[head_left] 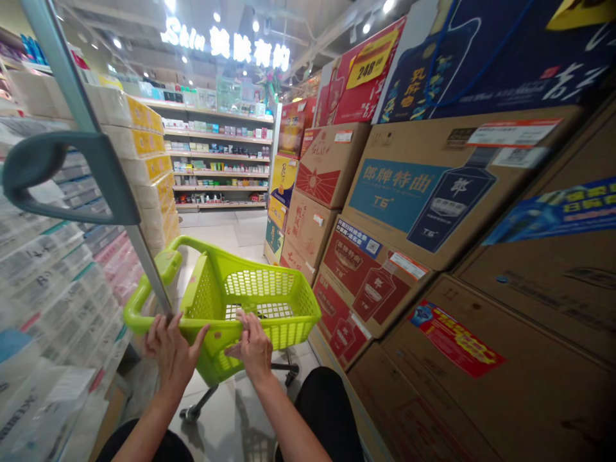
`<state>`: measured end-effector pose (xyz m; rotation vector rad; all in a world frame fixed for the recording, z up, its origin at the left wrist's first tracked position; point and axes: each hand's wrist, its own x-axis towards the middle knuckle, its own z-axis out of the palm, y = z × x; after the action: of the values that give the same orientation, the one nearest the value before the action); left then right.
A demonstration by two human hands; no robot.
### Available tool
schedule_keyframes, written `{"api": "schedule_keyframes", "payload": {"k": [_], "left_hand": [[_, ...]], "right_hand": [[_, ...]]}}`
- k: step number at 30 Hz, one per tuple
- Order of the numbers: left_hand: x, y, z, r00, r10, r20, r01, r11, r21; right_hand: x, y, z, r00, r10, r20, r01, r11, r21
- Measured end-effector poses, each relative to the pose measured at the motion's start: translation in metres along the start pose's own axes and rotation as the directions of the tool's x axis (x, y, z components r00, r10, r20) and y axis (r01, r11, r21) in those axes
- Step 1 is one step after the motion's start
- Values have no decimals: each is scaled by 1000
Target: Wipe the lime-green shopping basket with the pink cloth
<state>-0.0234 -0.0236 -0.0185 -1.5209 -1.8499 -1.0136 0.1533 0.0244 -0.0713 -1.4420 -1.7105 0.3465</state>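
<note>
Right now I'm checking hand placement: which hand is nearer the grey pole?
The left hand, by the lower visible end of the pole; the right hand is farther along the green cart.

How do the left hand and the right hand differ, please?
The left hand, thumb spread out, is by the grey pole, with no cloth visible; the right hand, farther from the pole, holds what looks like a pinkish cloth. Both are at the near rim of the green cart.
</note>
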Motion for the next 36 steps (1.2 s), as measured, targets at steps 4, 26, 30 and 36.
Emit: {"api": "schedule_keyframes", "payload": {"k": [4,26,30,36], "left_hand": [[0,-12,-10,993,104,52,-105,994,11],[19,-20,-40,949,255,188,-272,960,71],[17,-3,-36,965,217,145,-234,966,113],[21,27,-45,948,225,225,-266,949,169]], "right_hand": [[13,1,-18,999,5,41,-4,1000,-5],[20,29,-35,985,165,-49,-166,986,-18],[20,28,-31,974,198,-107,-204,978,-43],[0,-33,-10,996,42,-84,-34,995,94]]}}
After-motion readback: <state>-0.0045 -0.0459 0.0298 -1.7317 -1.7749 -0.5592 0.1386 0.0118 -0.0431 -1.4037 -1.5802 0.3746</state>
